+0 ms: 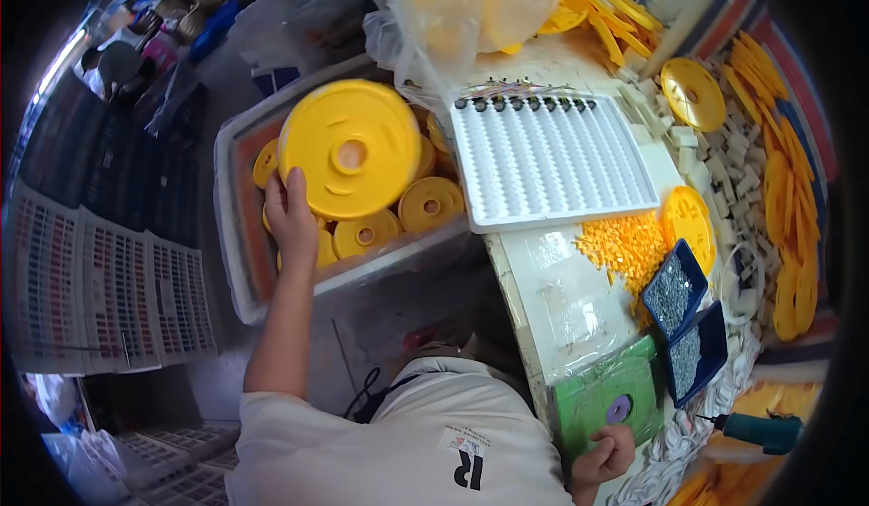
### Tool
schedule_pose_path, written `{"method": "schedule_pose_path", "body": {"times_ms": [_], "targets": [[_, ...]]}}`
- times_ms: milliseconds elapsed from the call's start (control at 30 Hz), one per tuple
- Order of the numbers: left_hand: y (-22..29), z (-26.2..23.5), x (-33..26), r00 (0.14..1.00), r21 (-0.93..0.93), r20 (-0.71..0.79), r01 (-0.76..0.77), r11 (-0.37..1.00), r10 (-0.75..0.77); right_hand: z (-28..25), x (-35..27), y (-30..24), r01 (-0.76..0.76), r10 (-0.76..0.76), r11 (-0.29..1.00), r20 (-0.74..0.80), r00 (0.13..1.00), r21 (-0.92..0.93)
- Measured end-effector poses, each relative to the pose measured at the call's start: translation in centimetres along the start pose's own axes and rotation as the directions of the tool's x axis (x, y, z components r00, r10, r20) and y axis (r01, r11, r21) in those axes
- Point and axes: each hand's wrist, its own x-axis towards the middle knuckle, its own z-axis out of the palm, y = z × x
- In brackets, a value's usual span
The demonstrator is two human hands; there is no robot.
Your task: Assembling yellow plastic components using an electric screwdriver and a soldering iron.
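Observation:
My left hand [291, 212] grips the lower left rim of a large yellow plastic disc [380, 135] with a round recess at its middle. The disc is held above an open foam box [237, 280], partly hiding several similar yellow discs [432, 204] inside. On the right, my right hand [605, 456] is closed, fingers curled, at the near edge of a green board [588, 393] covered in clear plastic. A purple ring [619, 409] lies on that board just beyond the hand. Whatever the right fingers hold, if anything, is hidden.
A white ridged tray [552, 167] sits on the worktable, beside small orange pieces [625, 243] and two blue trays of metal parts [697, 361]. A teal power driver [765, 432] lies at right. Plastic crates [109, 289] stand on the left.

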Motion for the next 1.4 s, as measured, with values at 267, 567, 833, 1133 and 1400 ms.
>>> {"method": "schedule_pose_path", "body": {"times_ms": [267, 567, 833, 1133, 1400], "targets": [[-13.6, -5.2, 0.1, 0.97, 0.844, 0.228, -0.157, 0.513, -0.078, 2.3, 2.0, -1.4, 0.024, -0.021, 1.0, 0.147, 0.989, -0.019], [-17.0, 7.0, 5.3, 0.8, 0.749, 0.598, -0.577, 0.325, 0.045, 2.4, 2.0, -2.0, -0.004, 0.019, 0.994, 0.143, 0.99, -0.11], [-26.1, 11.5, 3.1, 0.855, 0.907, 0.33, -0.17, 0.385, -0.4, 3.1, 0.7, -1.1, -0.15, 0.18, 0.979, 0.234, 0.956, -0.14], [-33.5, 16.7, 0.3, 0.893, 0.752, 0.347, -0.083, 0.654, -0.286, 3.4, 1.9, -1.6, -0.336, 0.38, 0.915, 0.198, 0.904, -0.222], [-34.5, 0.9, 17.2, 0.984, 0.565, 0.135, -0.171, 0.807, 0.115, 5.2, 4.1, -1.8, -0.326, 0.301, 0.944, 0.277, 0.913, 0.05]]}}
